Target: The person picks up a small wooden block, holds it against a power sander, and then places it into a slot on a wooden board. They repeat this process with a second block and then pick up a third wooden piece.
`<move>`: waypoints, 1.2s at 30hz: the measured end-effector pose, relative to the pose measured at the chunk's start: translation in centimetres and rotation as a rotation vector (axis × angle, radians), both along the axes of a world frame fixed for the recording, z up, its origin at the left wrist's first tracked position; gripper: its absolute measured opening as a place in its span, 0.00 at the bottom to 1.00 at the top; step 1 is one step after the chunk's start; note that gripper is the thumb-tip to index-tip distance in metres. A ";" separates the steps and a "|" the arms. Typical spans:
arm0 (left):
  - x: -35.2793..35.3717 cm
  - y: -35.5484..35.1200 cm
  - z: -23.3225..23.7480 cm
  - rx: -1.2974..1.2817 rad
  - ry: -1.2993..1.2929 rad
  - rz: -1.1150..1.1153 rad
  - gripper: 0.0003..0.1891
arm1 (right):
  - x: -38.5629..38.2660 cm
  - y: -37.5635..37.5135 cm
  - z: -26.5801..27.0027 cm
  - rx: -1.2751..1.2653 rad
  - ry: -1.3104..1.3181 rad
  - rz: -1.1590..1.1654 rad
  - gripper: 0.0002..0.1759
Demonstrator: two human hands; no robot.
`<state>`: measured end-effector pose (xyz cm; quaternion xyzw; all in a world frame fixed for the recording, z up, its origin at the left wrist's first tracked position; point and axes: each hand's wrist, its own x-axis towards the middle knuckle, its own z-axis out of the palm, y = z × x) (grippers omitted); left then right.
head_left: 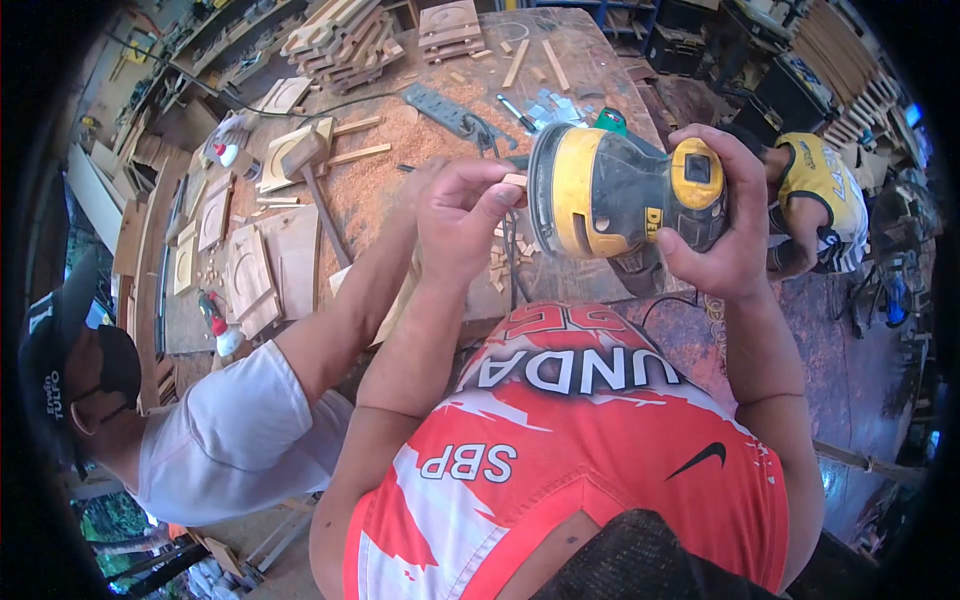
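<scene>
Plainly, the yellow-and-black palm sander [610,195] is held up in the air above the near edge of the sawdust-strewn wooden surface [400,190], turned on its side so that its round pad faces left. It is judged fairly heavy and rigid. Its moulded plastic body offers a sure hold at the domed top, where the right hand [725,225] is wrapped, fingers [712,150] closed over the yellow cap. A black cord [513,265] is seen hanging below it and is judged likely to drag.

The small pale wooden block [514,181] is pinched between the thumb and curled fingers [485,205] of the left hand [462,215] and is set against the pad's rim. It is judged light, stiff and easily flicked away, so it is best gripped by its sides, clear of the abrasive face. A co-worker's bare forearm [340,310] is stretched towards the surface just beside the left arm.
</scene>
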<state>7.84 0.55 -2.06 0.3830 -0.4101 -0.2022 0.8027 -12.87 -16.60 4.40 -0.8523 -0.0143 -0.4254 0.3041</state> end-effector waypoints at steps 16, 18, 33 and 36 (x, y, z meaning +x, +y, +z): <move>-0.3 0.0 0.3 -0.018 -0.038 0.028 0.08 | -0.2 0.0 0.1 0.026 -0.014 0.030 0.47; -0.6 0.1 0.6 -0.002 -0.020 0.035 0.07 | -0.2 0.1 0.2 0.022 -0.004 0.023 0.47; -0.3 0.1 0.1 -0.035 -0.037 0.042 0.08 | -0.1 0.3 0.5 0.007 0.001 0.034 0.48; -0.5 0.1 0.3 -0.031 -0.020 0.046 0.07 | 0.0 0.4 0.4 0.025 -0.009 0.070 0.48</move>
